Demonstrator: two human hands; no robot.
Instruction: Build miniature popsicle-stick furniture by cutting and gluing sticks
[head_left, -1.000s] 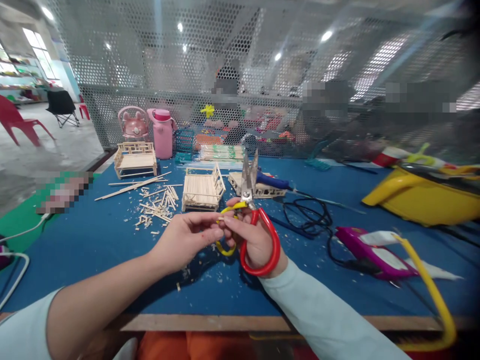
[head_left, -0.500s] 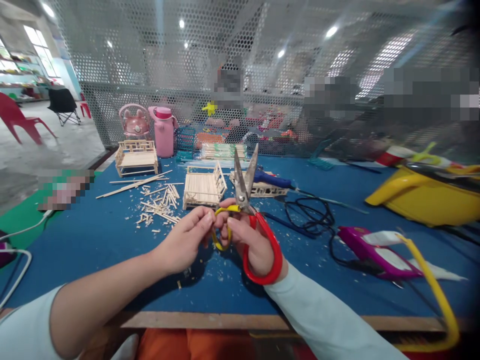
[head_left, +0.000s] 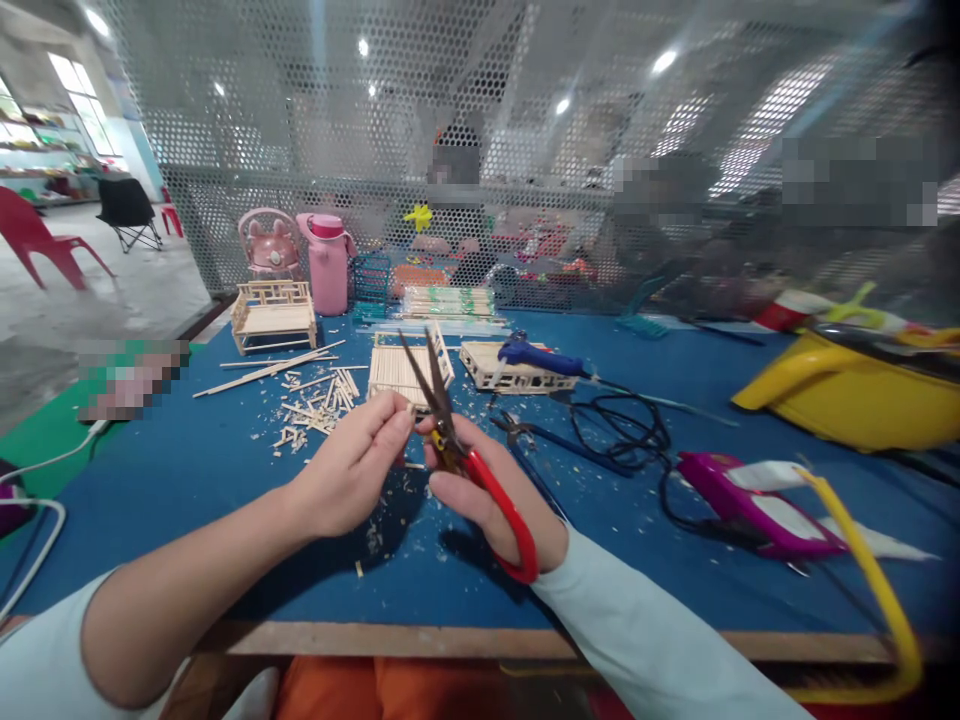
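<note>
My right hand (head_left: 499, 480) is closed around scissors (head_left: 480, 485) with red and yellow handles. Their blades point up and to the left, slightly apart, in front of a small bed-like frame of wooden sticks (head_left: 397, 372). My left hand (head_left: 364, 455) is closed in a pinch just left of the scissors. A tiny pale bit shows at its fingertips, too small to name. Left of that frame lie cut wooden sticks (head_left: 322, 410) and scraps. Another stick frame (head_left: 480, 365) lies to the right, with a blue-handled tool (head_left: 547, 358) resting on it.
Pliers (head_left: 517, 428) and a coiled black cable (head_left: 619, 435) lie right of my hands. Farther right are a purple glue gun-like tool (head_left: 757, 505) and a yellow container (head_left: 855, 390). A stick bench (head_left: 274, 318) and pink bottle (head_left: 328, 265) stand before a perforated metal screen (head_left: 525, 120).
The scissors have tipped leftward and lower, their blades closer together. My left hand has moved slightly left, away from the yellow handle loop. The pliers have come into fuller view.
</note>
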